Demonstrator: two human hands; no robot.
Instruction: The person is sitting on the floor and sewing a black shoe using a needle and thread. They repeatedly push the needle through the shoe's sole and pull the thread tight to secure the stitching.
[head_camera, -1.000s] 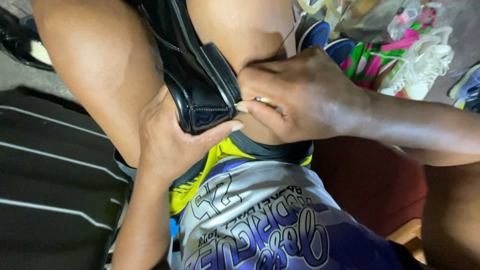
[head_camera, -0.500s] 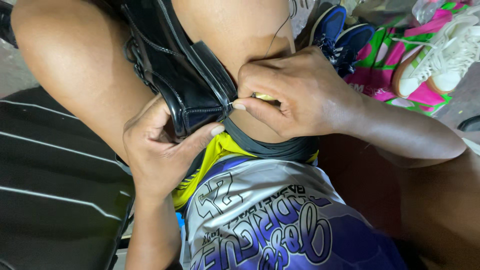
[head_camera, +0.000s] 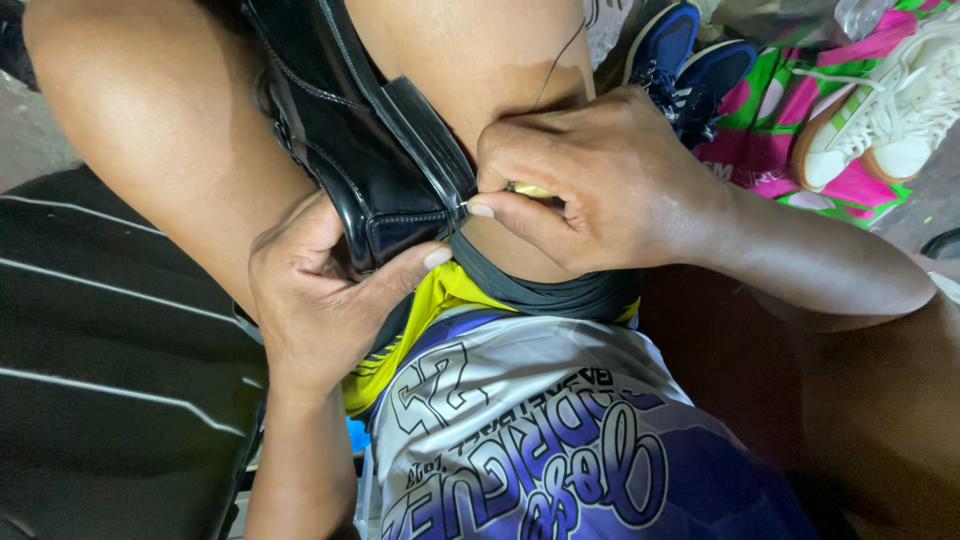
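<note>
A glossy black leather shoe (head_camera: 360, 150) is wedged between my bare thighs, heel end toward me. My left hand (head_camera: 320, 290) cups the heel from below, thumb pressed against its back. My right hand (head_camera: 590, 180) is pinched on a small yellowish tool or needle at the shoe's sole edge, fingers closed tight. A thin dark thread (head_camera: 555, 60) runs up from that hand over my right thigh. What exactly sits in the pinch is mostly hidden by the fingers.
A pair of dark blue sneakers (head_camera: 690, 60) lies just beyond my right hand. A white sneaker (head_camera: 890, 100) rests on a pink and green cloth (head_camera: 790, 120) at upper right. A black striped surface (head_camera: 110, 360) lies to my left.
The view has closed in slightly. My left hand has slid lower under the heel. My right hand stays pinched at the sole edge.
</note>
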